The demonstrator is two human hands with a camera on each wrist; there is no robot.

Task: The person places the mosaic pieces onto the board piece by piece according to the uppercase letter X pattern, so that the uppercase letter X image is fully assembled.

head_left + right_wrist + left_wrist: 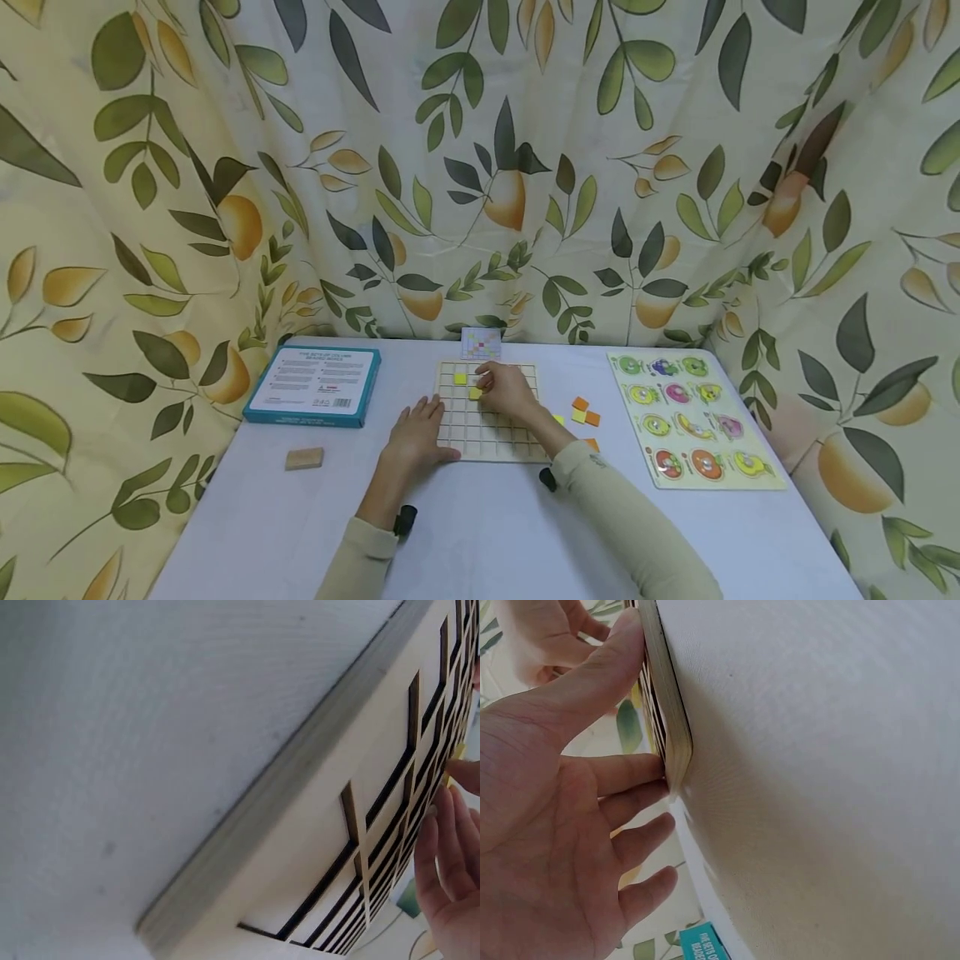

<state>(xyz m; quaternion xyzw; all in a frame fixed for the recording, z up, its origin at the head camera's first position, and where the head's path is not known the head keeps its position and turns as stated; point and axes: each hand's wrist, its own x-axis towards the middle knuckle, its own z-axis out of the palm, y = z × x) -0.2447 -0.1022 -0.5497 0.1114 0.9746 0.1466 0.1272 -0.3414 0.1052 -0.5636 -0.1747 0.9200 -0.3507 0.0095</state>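
I see a square pale wooden board with a grid of little squares [487,412] lying flat near the middle of a table with a white cloth [480,533]. My left hand [416,437] lies flat on the cloth at the board's left edge, and its straight fingers touch the side of the board, as the left wrist view shows [607,671]. My right hand [510,390] rests on the far part of the board, and its fingers are bent down at a small yellow square tile [476,393] that sits in the grid. I cannot tell if the fingers pinch the tile or just touch it. A second yellow tile [460,378] sits in the grid just beyond it, to the left. In the right wrist view I see fingers [450,855] lying close together on the board [360,825]. A few loose orange and yellow tiles [583,412] lie on the cloth just right of the board. Farther right lies a pale puzzle board with round bright pictures [693,417]. On the left are a flat teal box with a white label [313,385] and, nearer to me, a small plain wooden block [303,458]. A little card with a coloured pattern [481,342] stands behind the board, by a curtain with leaves and fruit [480,167].
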